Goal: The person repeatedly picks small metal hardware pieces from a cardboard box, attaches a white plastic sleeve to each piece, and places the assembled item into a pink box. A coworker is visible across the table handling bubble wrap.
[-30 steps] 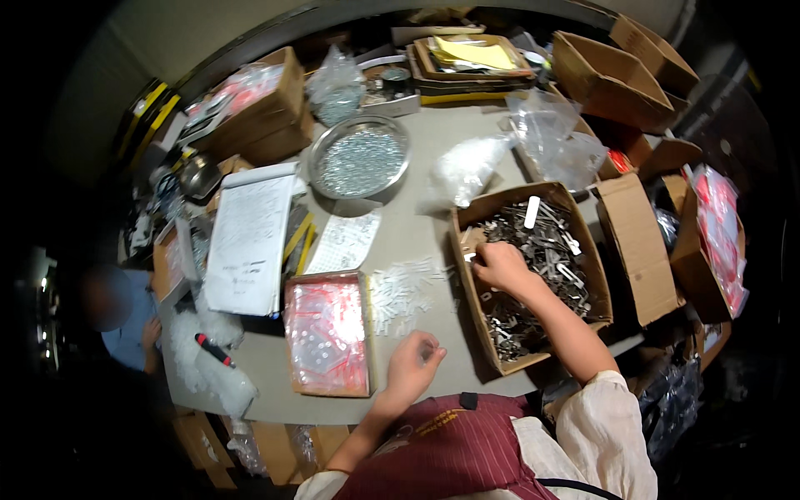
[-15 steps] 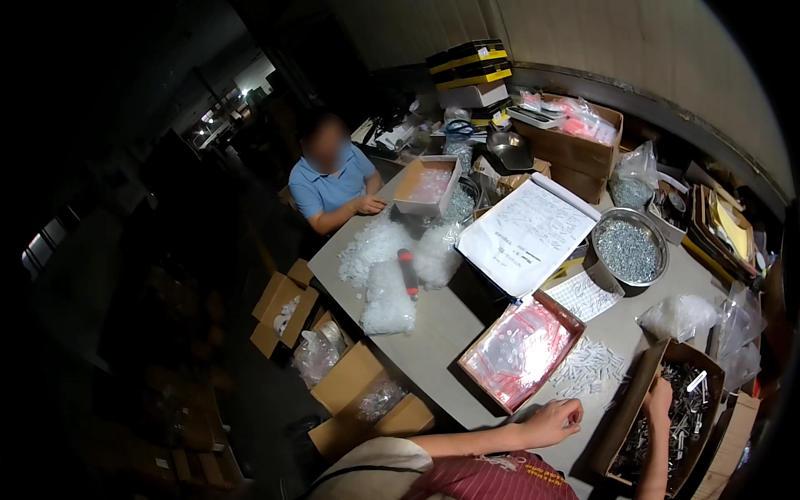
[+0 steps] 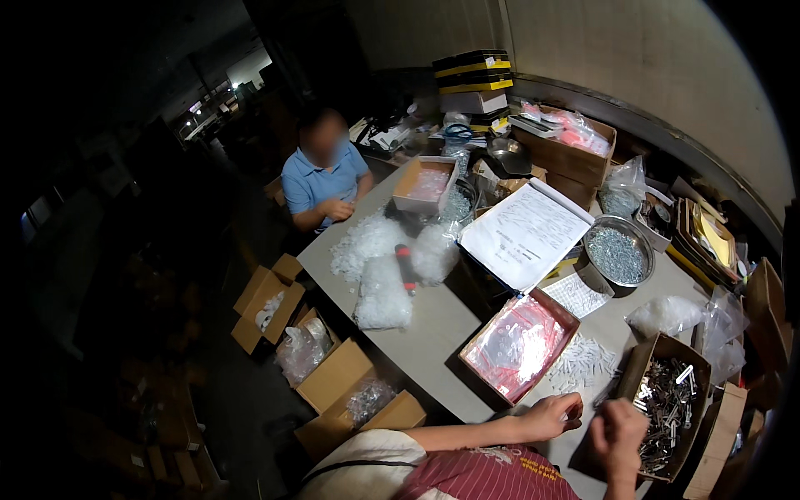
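Note:
My left hand (image 3: 552, 417) hovers at the near edge of the table with its fingers curled and thumb close to them; whatever they hold, if anything, is too small to make out. Just right of it is my right hand (image 3: 620, 432), closed and slightly blurred, its contents hidden. Beside the right hand stands a long cardboard box (image 3: 631, 372) full of dark and shiny metal parts (image 3: 664, 410). Small white plastic pieces (image 3: 581, 364) lie loose beyond both hands. To their left a shallow box (image 3: 468, 367) holds clear plastic bags with red edges (image 3: 517, 346).
A clipboard with written sheets (image 3: 527, 236) lies mid-table, near a metal bowl of small screws (image 3: 618, 254). White plastic pieces and bags (image 3: 383, 292) cover the far left, with a red-black tool (image 3: 405, 265). A co-worker (image 3: 323, 179) sits opposite. Open cartons (image 3: 337, 375) stand on the floor.
My right hand has come out of the box of metal parts and moved left, close to my left hand. The left hand stays nearly in place. The co-worker's hands have shifted left.

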Tool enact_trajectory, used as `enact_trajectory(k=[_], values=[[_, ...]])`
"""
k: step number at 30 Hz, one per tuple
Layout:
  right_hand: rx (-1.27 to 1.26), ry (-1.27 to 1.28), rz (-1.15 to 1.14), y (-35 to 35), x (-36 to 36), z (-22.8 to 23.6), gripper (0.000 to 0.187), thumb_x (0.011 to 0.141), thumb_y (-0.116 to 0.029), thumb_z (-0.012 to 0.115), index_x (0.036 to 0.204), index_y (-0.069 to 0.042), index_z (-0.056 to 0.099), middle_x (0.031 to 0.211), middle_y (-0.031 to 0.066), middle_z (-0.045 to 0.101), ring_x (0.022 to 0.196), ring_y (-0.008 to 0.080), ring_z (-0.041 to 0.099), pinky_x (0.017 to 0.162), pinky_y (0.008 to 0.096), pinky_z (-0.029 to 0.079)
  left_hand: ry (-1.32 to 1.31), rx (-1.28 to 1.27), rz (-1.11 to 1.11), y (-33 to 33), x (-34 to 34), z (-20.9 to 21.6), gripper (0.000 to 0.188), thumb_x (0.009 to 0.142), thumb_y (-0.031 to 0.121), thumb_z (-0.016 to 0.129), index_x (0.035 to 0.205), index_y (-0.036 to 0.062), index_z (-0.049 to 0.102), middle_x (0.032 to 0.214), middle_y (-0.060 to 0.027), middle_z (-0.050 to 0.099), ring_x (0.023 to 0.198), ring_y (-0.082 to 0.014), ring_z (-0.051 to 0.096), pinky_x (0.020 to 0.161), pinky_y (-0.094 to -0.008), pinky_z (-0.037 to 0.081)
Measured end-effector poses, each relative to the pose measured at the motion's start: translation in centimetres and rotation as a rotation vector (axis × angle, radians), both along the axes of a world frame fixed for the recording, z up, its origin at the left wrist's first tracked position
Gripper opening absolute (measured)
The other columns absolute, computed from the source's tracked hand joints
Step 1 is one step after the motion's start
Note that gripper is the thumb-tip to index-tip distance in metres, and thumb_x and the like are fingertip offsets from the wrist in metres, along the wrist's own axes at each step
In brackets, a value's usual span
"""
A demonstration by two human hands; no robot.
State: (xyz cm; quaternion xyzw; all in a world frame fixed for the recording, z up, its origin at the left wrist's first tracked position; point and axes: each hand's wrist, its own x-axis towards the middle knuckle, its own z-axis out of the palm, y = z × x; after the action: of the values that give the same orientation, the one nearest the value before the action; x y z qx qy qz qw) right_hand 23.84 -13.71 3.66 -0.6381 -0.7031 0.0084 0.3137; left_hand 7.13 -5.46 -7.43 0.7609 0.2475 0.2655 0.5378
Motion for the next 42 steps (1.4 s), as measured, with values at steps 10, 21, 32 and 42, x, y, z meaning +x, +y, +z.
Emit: enact_trajectory(k=[10,21,32,42], values=[[-0.266,-0.278,0.328,-1.0,-6.1,-2.7,0.039,0.082,-0.023,0.072,0.117,-0.007,0.066,0.079,0.0069,0.068,0.065,0.0238,0.07,0.058,0.0374,0.054,0.042,0.067,-0.056,-0.2,-5.0,0.1,0.032,0.074,-0.001,0.069,0.103,0.0017,0.056,0.093,-0.0177,0.063,0.091,-0.0371,0.065,0.076,-0.0424,0.049],[-0.488,-0.05,0.361,2.2,-6.3,2.1,0.029,0.082,-0.006,0.07,0.111,-0.009,0.071,0.089,0.0134,0.069,0.078,0.0369,0.068,0.07,0.0437,0.054,-0.107,0.012,-0.072,1.5,-7.9,2.6,0.028,0.08,0.005,0.074,0.104,0.0006,0.06,0.09,-0.0114,0.065,0.084,-0.0229,0.064,0.075,-0.0353,0.05],[-0.116,0.076,0.172,1.8,-5.6,1.2,0.015,0.085,0.001,0.069,0.099,-0.004,0.065,0.093,0.0136,0.067,0.079,0.036,0.066,0.07,0.0428,0.053,-0.222,-0.087,0.074,2.3,-7.2,2.8,0.025,0.098,0.004,0.064,0.123,-0.0017,0.065,0.113,-0.0103,0.071,0.104,-0.0147,0.068,0.09,-0.0296,0.055],[-0.061,0.337,0.17,2.3,-7.2,-0.7,0.018,0.086,0.0,0.072,0.101,0.001,0.063,0.092,0.0153,0.067,0.083,0.0321,0.068,0.073,0.0381,0.053,-0.193,0.13,0.276,1.8,-8.7,5.3,0.01,0.095,0.008,0.068,0.102,0.0002,0.066,0.091,-0.0083,0.071,0.08,-0.014,0.069,0.072,-0.0283,0.053]])
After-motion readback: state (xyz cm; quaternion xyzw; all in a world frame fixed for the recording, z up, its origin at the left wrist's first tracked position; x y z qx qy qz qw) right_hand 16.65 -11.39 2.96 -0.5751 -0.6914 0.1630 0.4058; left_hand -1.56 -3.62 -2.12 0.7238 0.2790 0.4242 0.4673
